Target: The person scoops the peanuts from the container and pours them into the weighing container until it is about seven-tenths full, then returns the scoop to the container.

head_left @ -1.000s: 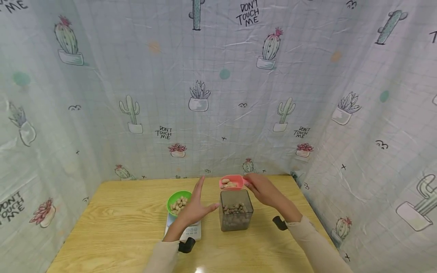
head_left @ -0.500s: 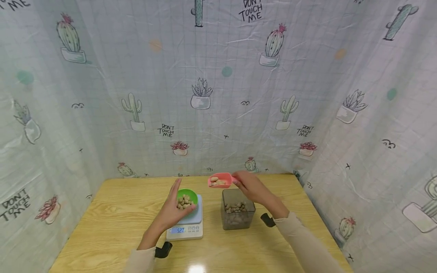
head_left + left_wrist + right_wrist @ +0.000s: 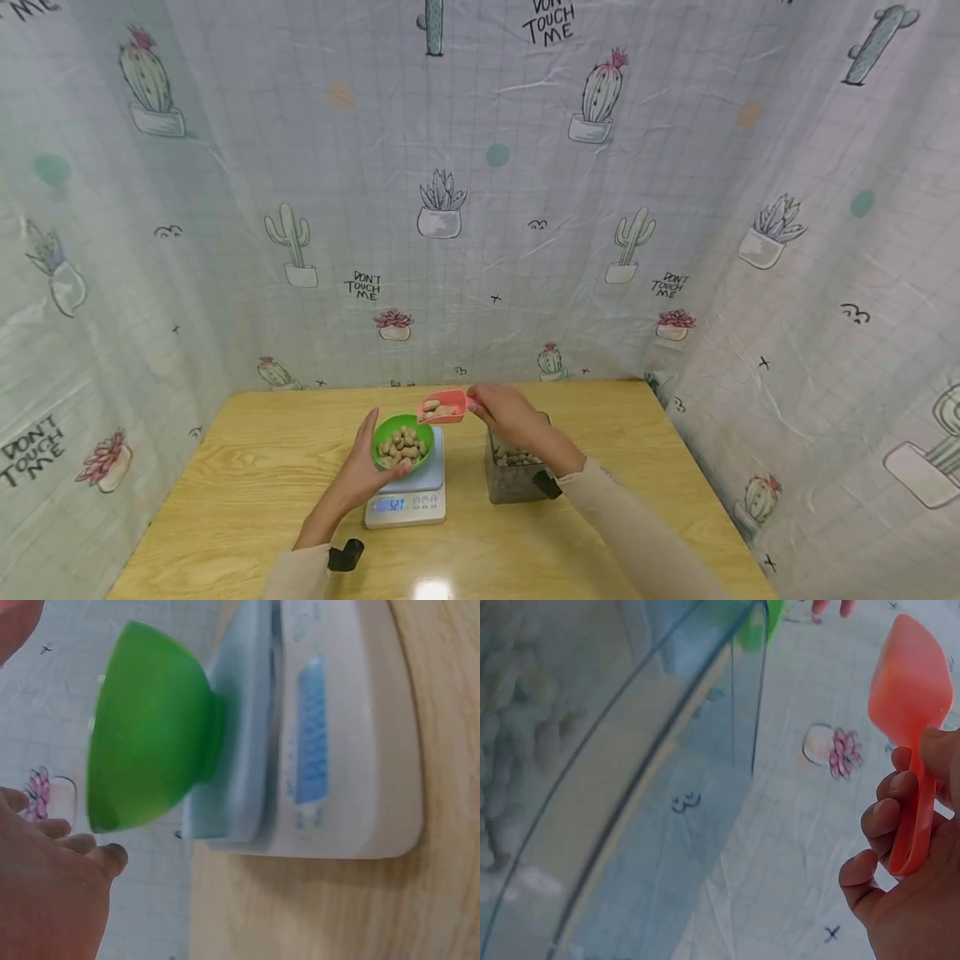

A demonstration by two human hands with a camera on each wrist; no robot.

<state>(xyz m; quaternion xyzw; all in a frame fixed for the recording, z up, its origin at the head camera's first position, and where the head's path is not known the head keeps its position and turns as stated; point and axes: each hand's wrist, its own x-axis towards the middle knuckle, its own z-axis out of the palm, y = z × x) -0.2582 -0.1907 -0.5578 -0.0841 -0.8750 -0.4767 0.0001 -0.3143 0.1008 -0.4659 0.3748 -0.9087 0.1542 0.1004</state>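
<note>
My right hand [image 3: 513, 419] grips the handle of a pink scoop [image 3: 454, 402], its fingers curled round it in the right wrist view. Several unshelled peanuts [image 3: 438, 410] lie in the scoop, which hangs over the right back rim of a green bowl [image 3: 383, 430]. More peanuts fill the bottom of that bowl. Under it stands a kitchen scale [image 3: 408, 512] with a lit blue display. My left hand [image 3: 362, 472] is beside the bowl's left side, thumb and fingers spread around it. In the left wrist view its fingertips [image 3: 112, 859] are close to the bowl's rim; contact is unclear.
A dark see-through square container [image 3: 516, 485] holding peanuts stands right of the scale, partly covered by my right forearm. Everything rests on a wooden table [image 3: 285, 467]. A cactus-print curtain [image 3: 480, 267] hangs behind the table and along both sides.
My right hand has carried the loaded scoop left, from above the container to the bowl. My left hand has moved left to the bowl's side.
</note>
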